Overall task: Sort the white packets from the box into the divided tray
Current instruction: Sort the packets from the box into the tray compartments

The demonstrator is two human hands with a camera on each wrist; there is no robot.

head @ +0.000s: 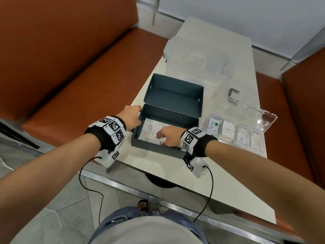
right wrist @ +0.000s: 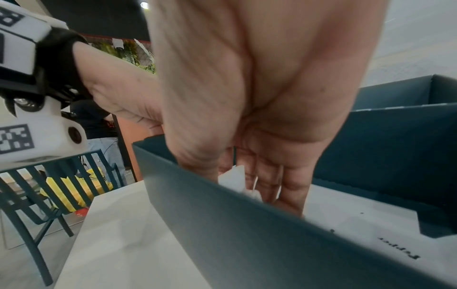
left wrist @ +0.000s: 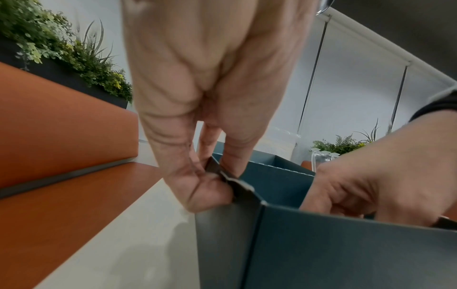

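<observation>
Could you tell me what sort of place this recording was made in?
Probably a café or restaurant booth: orange upholstered bench seats flank a pale table, planters of greenery sit behind the seating, and condiment packets fill a clear tray.

Left hand (left wrist: 197,117) pinches the corner flap of a dark teal box (left wrist: 321,244); right hand (left wrist: 385,181), at three o'clock, dips inside.

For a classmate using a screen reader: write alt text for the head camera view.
Right hand reaches among white packets inside an open dark teal box, while the left hand grips its left wall. A clear divided tray holding a few packets sits to the right on the table.
</observation>
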